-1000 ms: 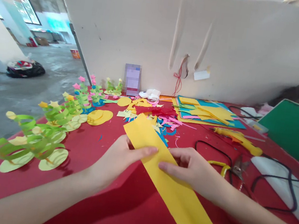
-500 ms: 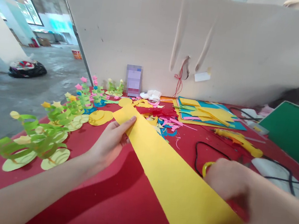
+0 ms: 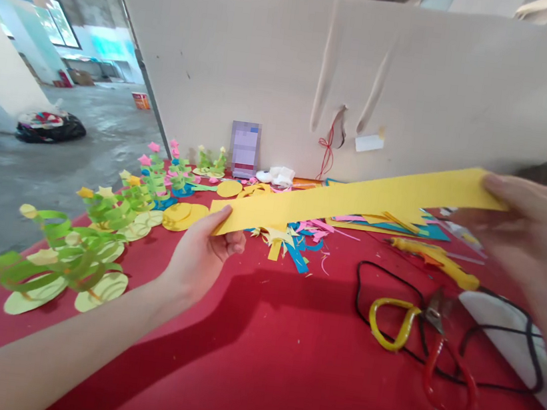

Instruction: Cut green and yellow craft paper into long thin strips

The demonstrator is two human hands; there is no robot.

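Note:
A long strip of yellow paper (image 3: 345,199) stretches between my two hands, above the red table (image 3: 243,362). My left hand (image 3: 204,250) pinches its left end, thumb on top. The other end is gripped by my right hand (image 3: 519,210), raised at the right, its thumb over the strip's edge. Below the right hand lie scissors (image 3: 435,314) with one yellow and one red handle loop, touched by neither hand. Under the strip is a heap of pink, blue and yellow paper scraps (image 3: 306,243), partly hidden by it.
Green paper plants with stars (image 3: 101,209) line the table's left side. A yellow glue gun (image 3: 435,261) with a black cable (image 3: 496,386) lies at the right. A phone (image 3: 244,149) leans on the white board (image 3: 254,48). Coloured sheets (image 3: 431,231) are stacked at the back.
My right hand has swung up and away with its end of the strip, which now runs crosswise. The scissors and the table's front have come into sight. My left hand has stayed nearly still.

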